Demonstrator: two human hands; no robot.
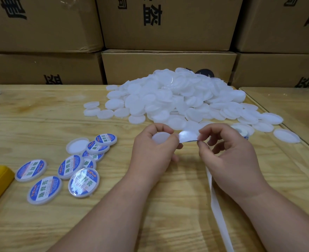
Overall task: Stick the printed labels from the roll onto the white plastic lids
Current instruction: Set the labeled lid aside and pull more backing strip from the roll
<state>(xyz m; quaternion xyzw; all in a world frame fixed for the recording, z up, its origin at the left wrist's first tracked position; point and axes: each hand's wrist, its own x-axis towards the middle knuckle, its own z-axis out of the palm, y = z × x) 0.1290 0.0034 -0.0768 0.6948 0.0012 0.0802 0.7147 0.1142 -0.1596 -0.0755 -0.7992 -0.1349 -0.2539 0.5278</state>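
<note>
While the left hand [154, 148] grips a white lid [160, 138], the right hand [228, 153] pinches a label [188, 136] beside it.

Soft, even light is falling from overhead, leaving only faint shadows under the hands. Glare is washing out the print on one labelled lid [84, 182] at seven o'clock. Wide-angle distortion is bending the cardboard boxes [166, 22] at twelve o'clock, and the corners are blurring slightly.
</note>
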